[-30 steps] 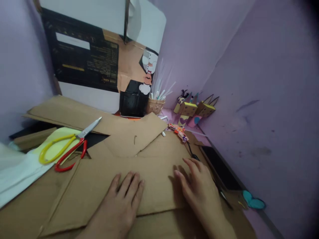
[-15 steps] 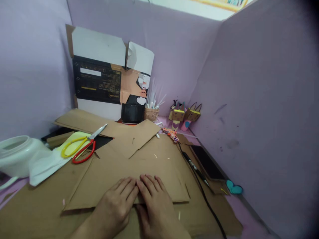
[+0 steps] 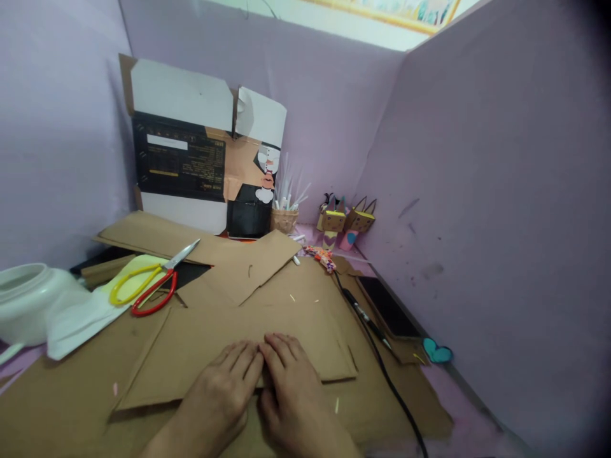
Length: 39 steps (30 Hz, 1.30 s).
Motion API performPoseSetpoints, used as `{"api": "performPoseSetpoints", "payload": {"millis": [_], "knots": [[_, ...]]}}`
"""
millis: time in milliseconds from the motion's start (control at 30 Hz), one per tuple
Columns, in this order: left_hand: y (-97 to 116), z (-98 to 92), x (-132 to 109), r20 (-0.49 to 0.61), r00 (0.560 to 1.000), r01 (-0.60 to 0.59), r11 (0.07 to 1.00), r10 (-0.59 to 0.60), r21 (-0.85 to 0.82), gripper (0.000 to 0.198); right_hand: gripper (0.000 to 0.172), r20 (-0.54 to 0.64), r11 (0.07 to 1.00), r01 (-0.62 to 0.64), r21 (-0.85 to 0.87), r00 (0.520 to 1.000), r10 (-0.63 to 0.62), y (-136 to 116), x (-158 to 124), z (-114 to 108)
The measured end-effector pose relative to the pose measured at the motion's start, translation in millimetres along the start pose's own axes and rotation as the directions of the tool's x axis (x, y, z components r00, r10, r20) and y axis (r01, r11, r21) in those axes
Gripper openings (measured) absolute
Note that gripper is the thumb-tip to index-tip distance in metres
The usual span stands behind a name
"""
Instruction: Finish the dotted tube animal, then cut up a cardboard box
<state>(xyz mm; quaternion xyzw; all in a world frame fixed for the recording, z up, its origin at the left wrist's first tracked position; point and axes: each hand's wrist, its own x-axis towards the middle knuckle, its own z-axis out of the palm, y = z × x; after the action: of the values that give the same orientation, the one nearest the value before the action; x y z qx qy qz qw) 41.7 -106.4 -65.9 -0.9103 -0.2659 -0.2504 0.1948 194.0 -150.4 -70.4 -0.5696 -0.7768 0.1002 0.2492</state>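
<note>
A folded brown cardboard piece (image 3: 210, 337) lies flat in front of me, its near edge slightly raised. My left hand (image 3: 226, 385) and my right hand (image 3: 291, 388) press on its near edge side by side, index fingertips touching. The fingers of both hands are close together and curve over the edge, and the thumbs are partly hidden below. Beyond it, another cut cardboard piece (image 3: 243, 270) lies with a pointed corner. Scissors (image 3: 165, 273) with one yellow and one red handle rest at the left on white and pale green paper.
A white pot (image 3: 35, 305) stands at far left. An opened printed box (image 3: 181, 156) leans on the back wall beside a cup of white sticks (image 3: 285, 219). Small cardboard figures (image 3: 334, 222), a dark phone (image 3: 389, 308) and a corded pen-like tool (image 3: 367, 321) are at right.
The view has shifted slightly, so most things sit a little further left. Both hands stay on the near edge of the cardboard, with hardly any movement.
</note>
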Motion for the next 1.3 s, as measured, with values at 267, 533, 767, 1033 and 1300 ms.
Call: {"api": "performPoseSetpoints", "payload": {"millis": [267,533,767,1033,1300], "knots": [[1,-3.3,1,0.225,0.972,0.093,0.991,-0.070,-0.093,0.057,0.056,0.003,1.000,-0.010,-0.001,1.000,0.010,0,-1,3],[2,-5.8,9,0.456,0.886,0.184,0.967,-0.084,-0.179,0.055,0.053,0.101,0.999,-0.023,-0.035,0.995,0.026,-1,6,-2],[-2,-15.4,24,0.530,0.847,0.201,0.948,-0.041,-0.247,0.044,0.048,0.199,0.987,0.022,-0.158,0.980,0.010,-4,18,-9],[-22,-20.2,34,0.564,0.825,0.256,0.919,-0.046,-0.300,0.035,0.031,0.257,0.958,0.008,-0.288,0.964,0.069,-3,38,-17],[-24,-21.8,31,0.534,0.843,0.271,0.912,-0.070,-0.309,0.030,0.028,0.232,0.955,0.006,-0.296,0.970,0.066,-5,40,-17]]}}
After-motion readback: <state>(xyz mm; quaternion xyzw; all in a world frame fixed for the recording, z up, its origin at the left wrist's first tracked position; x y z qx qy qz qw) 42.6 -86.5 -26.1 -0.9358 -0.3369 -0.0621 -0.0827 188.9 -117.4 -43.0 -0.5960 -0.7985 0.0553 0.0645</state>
